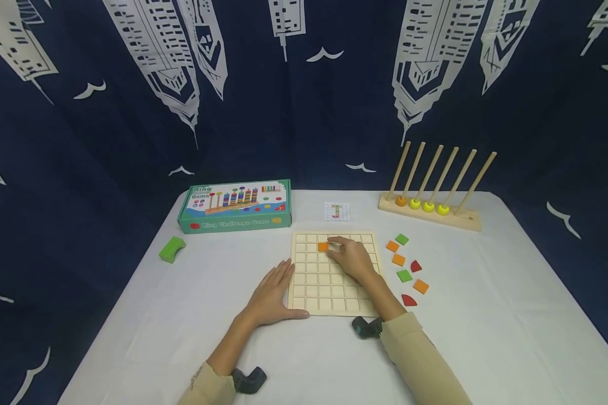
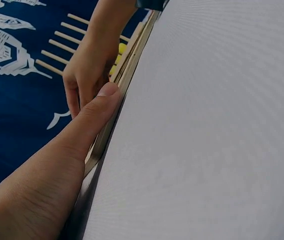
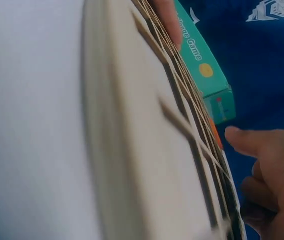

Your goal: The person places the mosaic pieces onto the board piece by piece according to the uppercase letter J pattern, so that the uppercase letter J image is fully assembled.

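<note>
A pale wooden grid board (image 1: 316, 289) lies on the white table, with an orange square tile (image 1: 323, 246) in one of its upper cells. Just right of that tile is my right hand (image 1: 352, 259), index finger and thumb bent and parted; nothing shows between them. The right wrist view has this thumb (image 3: 239, 140) near the orange tile (image 3: 216, 134), a small gap between. My left hand (image 1: 271, 295) rests at the board's lower left corner, fingers straight along the left edge. Its thumb (image 2: 101, 102) lies along the near edge in the left wrist view.
Right of the board lie several loose orange and green squares and red quarter-circle pieces (image 1: 409, 300). A pattern card (image 1: 336, 211) lies behind it. Farther back stand a green game box (image 1: 235, 224) and a peg rack (image 1: 466, 219) with beads. A green arch block (image 1: 171, 250) sits left.
</note>
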`<state>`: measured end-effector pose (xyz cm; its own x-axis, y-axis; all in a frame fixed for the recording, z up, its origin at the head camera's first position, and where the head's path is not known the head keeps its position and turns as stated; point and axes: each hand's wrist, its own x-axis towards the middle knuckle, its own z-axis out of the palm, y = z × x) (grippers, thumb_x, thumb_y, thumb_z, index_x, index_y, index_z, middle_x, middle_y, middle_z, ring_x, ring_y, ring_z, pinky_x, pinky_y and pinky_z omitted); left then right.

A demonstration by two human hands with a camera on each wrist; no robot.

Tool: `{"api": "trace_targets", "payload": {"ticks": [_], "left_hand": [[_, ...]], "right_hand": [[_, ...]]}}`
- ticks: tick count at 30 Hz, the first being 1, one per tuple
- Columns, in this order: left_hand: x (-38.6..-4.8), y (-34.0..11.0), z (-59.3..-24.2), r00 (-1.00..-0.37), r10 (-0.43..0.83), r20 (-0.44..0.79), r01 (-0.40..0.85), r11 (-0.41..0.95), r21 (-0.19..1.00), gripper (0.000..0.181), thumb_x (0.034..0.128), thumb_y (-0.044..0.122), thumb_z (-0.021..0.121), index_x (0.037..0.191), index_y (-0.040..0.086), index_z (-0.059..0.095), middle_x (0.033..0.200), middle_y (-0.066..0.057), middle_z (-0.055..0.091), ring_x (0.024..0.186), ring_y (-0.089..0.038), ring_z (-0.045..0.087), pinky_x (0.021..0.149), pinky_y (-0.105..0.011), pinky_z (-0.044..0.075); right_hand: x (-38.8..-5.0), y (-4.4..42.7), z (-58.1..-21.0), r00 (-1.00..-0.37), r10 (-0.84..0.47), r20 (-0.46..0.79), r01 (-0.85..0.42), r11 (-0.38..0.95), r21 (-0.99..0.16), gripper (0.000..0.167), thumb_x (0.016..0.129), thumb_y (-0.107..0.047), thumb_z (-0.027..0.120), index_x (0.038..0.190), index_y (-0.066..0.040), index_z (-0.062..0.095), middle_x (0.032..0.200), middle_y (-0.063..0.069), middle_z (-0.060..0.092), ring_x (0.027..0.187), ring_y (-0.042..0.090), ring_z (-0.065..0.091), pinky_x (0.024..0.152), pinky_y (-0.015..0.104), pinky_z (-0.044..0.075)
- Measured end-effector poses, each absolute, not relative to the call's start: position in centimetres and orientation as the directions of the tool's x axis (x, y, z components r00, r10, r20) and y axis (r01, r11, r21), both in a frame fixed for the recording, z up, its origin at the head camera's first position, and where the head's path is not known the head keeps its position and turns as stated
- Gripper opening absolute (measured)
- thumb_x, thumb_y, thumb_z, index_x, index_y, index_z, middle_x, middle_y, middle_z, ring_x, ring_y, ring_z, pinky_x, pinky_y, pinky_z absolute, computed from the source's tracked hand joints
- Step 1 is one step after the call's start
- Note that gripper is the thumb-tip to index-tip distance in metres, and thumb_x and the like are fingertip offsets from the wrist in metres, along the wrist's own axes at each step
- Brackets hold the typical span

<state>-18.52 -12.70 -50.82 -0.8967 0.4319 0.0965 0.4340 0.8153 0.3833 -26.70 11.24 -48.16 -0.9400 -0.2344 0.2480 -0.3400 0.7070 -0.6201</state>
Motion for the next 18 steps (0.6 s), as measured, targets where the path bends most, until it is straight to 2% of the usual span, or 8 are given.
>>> {"api": "trace_targets", "payload": {"ticks": [4, 8, 13, 18], "left_hand": [[-18.5, -12.6, -51.0, -0.895, 0.434, 0.102, 0.437, 0.811, 0.388, 0.122, 0.0611, 0.086, 0.049, 0.147, 0.005, 0.018, 0.154, -0.007, 0.011, 0.140, -0.016, 0.005, 0.112, -0.032, 0.008], [-18.5, -12.6, -51.0, -0.894, 0.433, 0.114, 0.441, 0.807, 0.393, 0.122, 0.0605, 0.086, 0.050, 0.147, 0.005, 0.018, 0.154, -0.007, 0.011, 0.140, -0.016, 0.005, 0.112, -0.032, 0.009], [-18.6, -12.6, -51.1, -0.893, 0.437, 0.112, 0.443, 0.807, 0.391, 0.123, 0.0601, 0.086, 0.049, 0.147, 0.006, 0.018, 0.154, -0.006, 0.011, 0.140, -0.015, 0.004, 0.112, -0.032, 0.008], [-18.6, -12.6, -51.2, -0.894, 0.433, 0.118, 0.443, 0.806, 0.392, 0.122, 0.0606, 0.085, 0.051, 0.147, 0.006, 0.018, 0.154, -0.007, 0.011, 0.140, -0.016, 0.005, 0.112, -0.034, 0.009]], "right_hand": [[-25.9, 13.1, -47.7, -0.930, -0.229, 0.287, -0.365, 0.670, -0.646, 0.032, 0.085, -0.024, 0.068, 0.115, -0.010, 0.065, 0.045, -0.005, 0.033, 0.040, 0.007, 0.026, 0.037, 0.023, 0.027], [-25.5, 16.1, -47.3, -0.928, -0.181, 0.325, -0.355, 0.689, -0.632, 0.033, 0.086, -0.025, 0.067, 0.114, -0.009, 0.065, 0.049, -0.003, 0.035, 0.041, 0.009, 0.027, 0.037, 0.024, 0.027], [-25.5, 20.6, -47.2, -0.934, -0.072, 0.351, -0.280, 0.757, -0.590, 0.035, 0.085, -0.025, 0.068, 0.115, -0.006, 0.064, 0.050, -0.001, 0.038, 0.041, 0.012, 0.031, 0.036, 0.025, 0.028], [-26.2, 24.1, -47.5, -0.942, 0.026, 0.334, -0.184, 0.793, -0.581, 0.040, 0.086, -0.026, 0.068, 0.120, -0.007, 0.061, 0.047, 0.000, 0.037, 0.033, 0.014, 0.032, 0.031, 0.025, 0.028]]}}
